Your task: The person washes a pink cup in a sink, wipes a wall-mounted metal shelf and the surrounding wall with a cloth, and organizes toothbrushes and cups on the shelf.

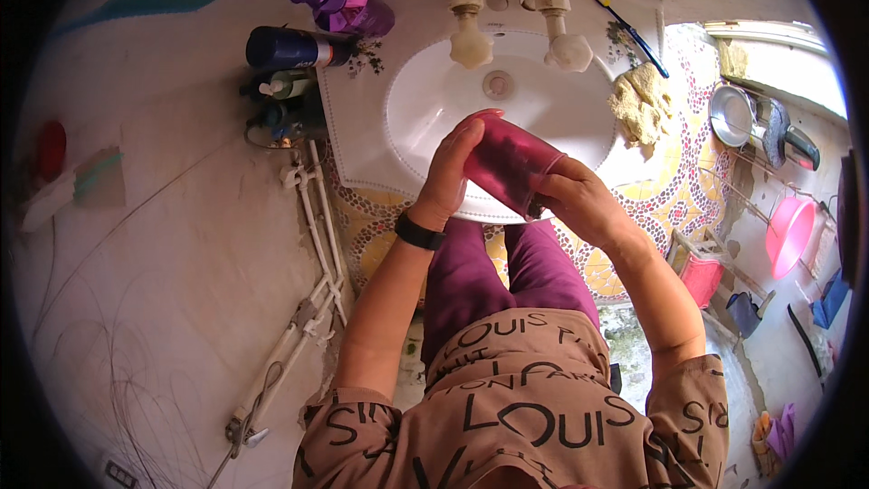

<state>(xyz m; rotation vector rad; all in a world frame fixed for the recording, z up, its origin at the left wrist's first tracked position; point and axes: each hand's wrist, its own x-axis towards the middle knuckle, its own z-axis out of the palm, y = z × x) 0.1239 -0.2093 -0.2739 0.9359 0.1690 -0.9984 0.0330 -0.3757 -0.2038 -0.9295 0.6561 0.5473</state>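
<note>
A translucent magenta plastic cup (512,159) is held tilted over the front of the white washbasin (412,118). My left hand (450,166) wraps round one end of it, fingers closed. At the other end, my right hand (579,197) has its fingers bent in at the cup's edge, seemingly inside it. A small dark bit shows by those fingertips, too little to name. The cup's wall partly hides the right fingers. Below the two taps (471,41), the basin's drain (497,84) is visible.
A purple pump bottle (353,7) and a dark blue can (290,48) are at the basin's left. On the right lie a toothbrush (634,36) and a yellowish cloth (643,104). Pans (732,115) and a pink basin (790,235) hang along the right wall.
</note>
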